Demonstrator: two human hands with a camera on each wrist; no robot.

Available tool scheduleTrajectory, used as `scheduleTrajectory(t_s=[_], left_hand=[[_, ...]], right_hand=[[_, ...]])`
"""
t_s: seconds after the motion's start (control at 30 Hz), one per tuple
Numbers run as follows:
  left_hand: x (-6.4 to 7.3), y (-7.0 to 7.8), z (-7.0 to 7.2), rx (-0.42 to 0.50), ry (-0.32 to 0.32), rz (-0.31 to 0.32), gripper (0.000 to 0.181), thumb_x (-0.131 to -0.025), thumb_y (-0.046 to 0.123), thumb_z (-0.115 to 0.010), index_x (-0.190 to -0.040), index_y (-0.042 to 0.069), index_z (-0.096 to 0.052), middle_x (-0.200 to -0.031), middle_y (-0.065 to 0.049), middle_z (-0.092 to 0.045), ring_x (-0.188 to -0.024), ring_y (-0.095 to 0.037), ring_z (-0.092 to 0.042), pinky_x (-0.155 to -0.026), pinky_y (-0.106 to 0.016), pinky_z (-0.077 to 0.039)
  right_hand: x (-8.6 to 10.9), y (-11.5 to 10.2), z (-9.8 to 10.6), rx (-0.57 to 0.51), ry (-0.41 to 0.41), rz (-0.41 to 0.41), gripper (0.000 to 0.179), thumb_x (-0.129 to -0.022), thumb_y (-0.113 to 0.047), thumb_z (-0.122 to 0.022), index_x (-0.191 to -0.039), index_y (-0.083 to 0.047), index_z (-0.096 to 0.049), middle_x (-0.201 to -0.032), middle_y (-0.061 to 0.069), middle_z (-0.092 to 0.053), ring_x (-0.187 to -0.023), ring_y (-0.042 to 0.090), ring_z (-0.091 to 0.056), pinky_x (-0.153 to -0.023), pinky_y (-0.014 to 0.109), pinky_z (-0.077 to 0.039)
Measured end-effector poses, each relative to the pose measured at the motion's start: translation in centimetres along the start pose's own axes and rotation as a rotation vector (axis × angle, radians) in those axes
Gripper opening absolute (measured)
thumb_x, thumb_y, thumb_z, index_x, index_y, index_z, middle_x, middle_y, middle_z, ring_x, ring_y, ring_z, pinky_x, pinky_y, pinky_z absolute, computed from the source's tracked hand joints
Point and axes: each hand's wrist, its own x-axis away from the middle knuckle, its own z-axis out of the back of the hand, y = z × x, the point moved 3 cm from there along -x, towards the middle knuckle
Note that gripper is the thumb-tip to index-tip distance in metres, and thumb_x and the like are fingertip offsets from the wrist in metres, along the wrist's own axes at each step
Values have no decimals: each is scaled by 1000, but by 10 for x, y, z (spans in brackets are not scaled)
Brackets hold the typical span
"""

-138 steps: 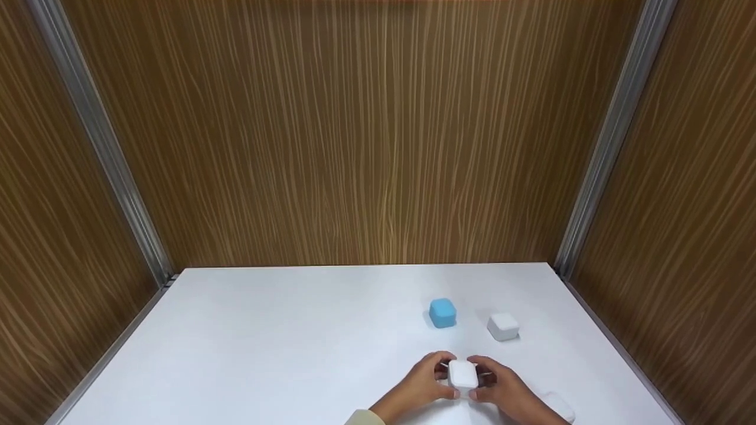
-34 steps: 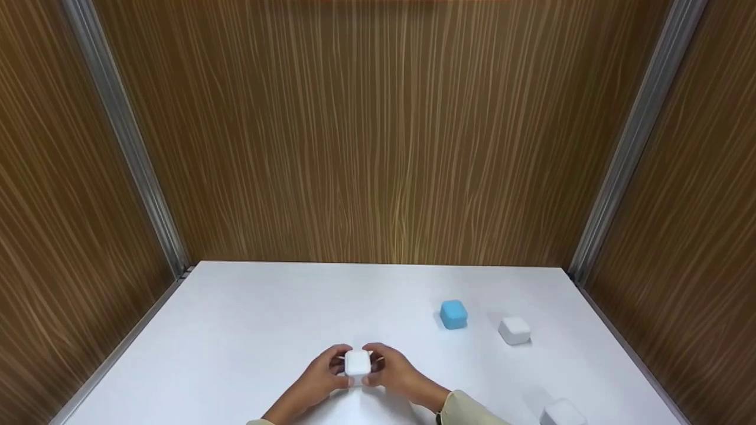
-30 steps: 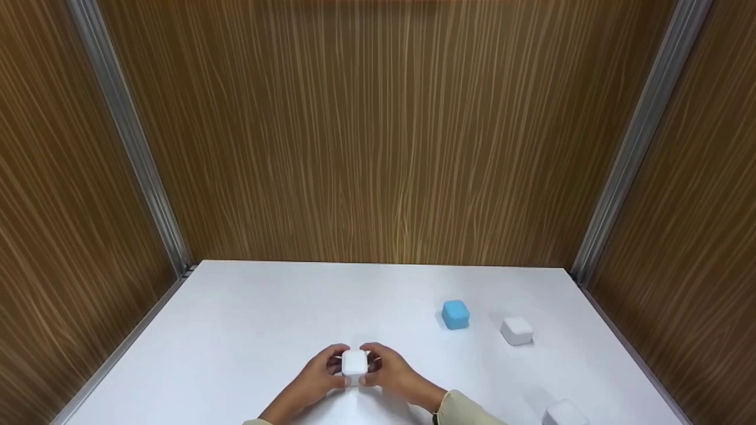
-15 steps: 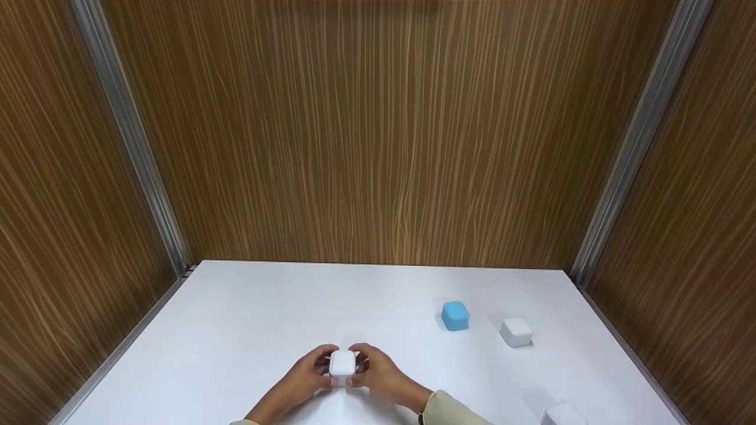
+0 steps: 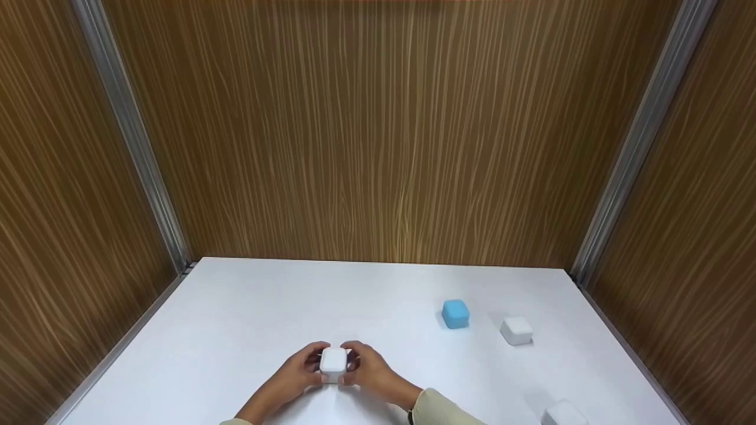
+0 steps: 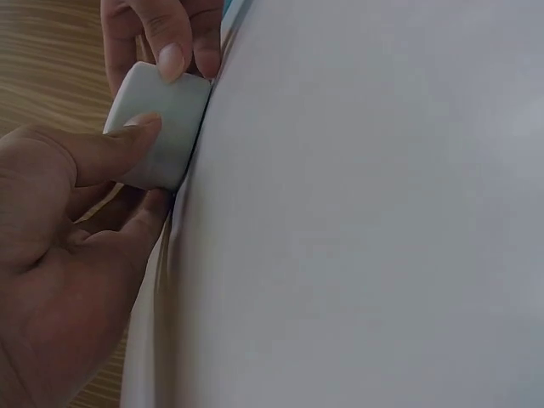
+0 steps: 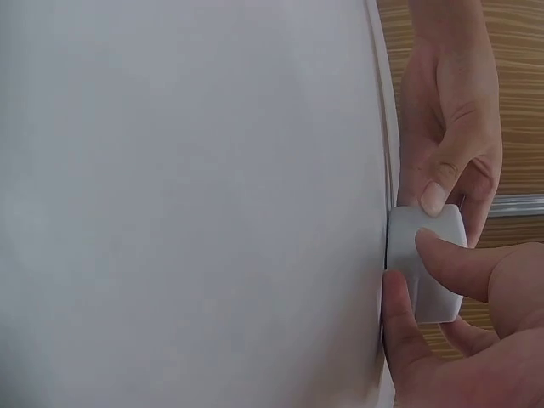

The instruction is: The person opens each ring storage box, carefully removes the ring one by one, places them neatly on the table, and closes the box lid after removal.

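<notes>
Head view: v. bright, even light on the white table (image 5: 248, 319); wood wall (image 5: 378, 130) much darker. Top of the held block (image 5: 333, 359) near blown out, its side greyer, so light's mainly from above. Soft shadows under the left hand (image 5: 297, 373) & right hand (image 5: 371, 370); blue block (image 5: 455, 314) & far white block (image 5: 517, 330) cast faint ones toward the left, ditto near white block (image 5: 564, 414). Fine detail a bit soft. Both wrist views dimmer, greyish, low-contrast, w/ table looking bowed along its edge; right one darkens at btm-left corner, left one has a hazy pale patch approx. upper right.
</notes>
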Motion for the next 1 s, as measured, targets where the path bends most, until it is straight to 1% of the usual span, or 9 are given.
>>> scheduleTrajectory(t_s=[0.2, 0.33, 0.4, 0.47, 0.57, 0.63, 0.8, 1.0], left_hand=[[1, 2, 3, -41, -18, -7, 72, -86, 7, -72, -149, -4, -39, -145, -26, -49, -138, -46, -44, -115, -55, -37], [1, 0, 2, -19, -29, 6, 77, -83, 3, -72, -150, -4, -36, -148, -27, -46, -141, -46, -40, -118, -56, -31], [1, -2, 1, -13, -30, 21, 80, -81, 0, -73, -151, -4, -35, -149, -27, -45, -142, -47, -39, -118, -56, -30], [0, -3, 0, -19, -22, 38, 82, -79, -2, -74, -151, -4, -35, -149, -27, -44, -142, -46, -39, -118, -55, -31], [-2, -4, -1, -55, 0, 44, 84, -77, -3, -78, -150, -4, -36, -148, -27, -46, -140, -45, -42, -117, -55, -33], [-3, -4, -1, -72, 13, 42, 84, -77, -3, -78, -150, -4, -37, -147, -26, -47, -139, -45, -44, -117, -55, -34], [-3, -5, 0, -82, 30, 33, 79, -80, -6, -74, -150, -4, -37, -146, -28, -48, -138, -46, -45, -115, -54, -37], [-1, -4, 3, -67, 41, 19, 76, -83, -8, -69, -151, -4, -35, -147, -31, -45, -138, -47, -45, -115, -55, -37]], right_hand=[[0, 1, 0, -27, -8, -4, 61, -74, 14, -77, -130, 1, -57, -102, 9, -60, -89, 21, -59, -73, 23, -48], [1, 2, 0, -41, -19, -13, 62, -74, 15, -76, -131, 2, -56, -104, 9, -60, -90, 21, -59, -72, 22, -48], [2, 2, -1, -41, -24, -19, 62, -76, 13, -77, -133, 2, -55, -107, 9, -59, -91, 21, -59, -74, 22, -48], [2, 2, -1, -39, -24, -21, 62, -77, 12, -77, -134, 2, -55, -111, 9, -58, -91, 20, -58, -76, 24, -48], [2, 2, -2, -34, -23, -34, 62, -78, 10, -77, -135, 2, -54, -114, 8, -58, -92, 19, -58, -78, 24, -48], [2, 2, -2, -31, -20, -34, 63, -77, 10, -77, -135, 1, -55, -113, 8, -59, -92, 18, -58, -77, 24, -49], [2, 2, -2, -53, -22, -39, 63, -76, 15, -76, -134, 2, -55, -111, 8, -61, -92, 20, -60, -74, 23, -49], [2, 2, -1, -78, -21, -39, 58, -78, 15, -74, -132, 1, -56, -112, 10, -61, -95, 23, -62, -75, 26, -52]])
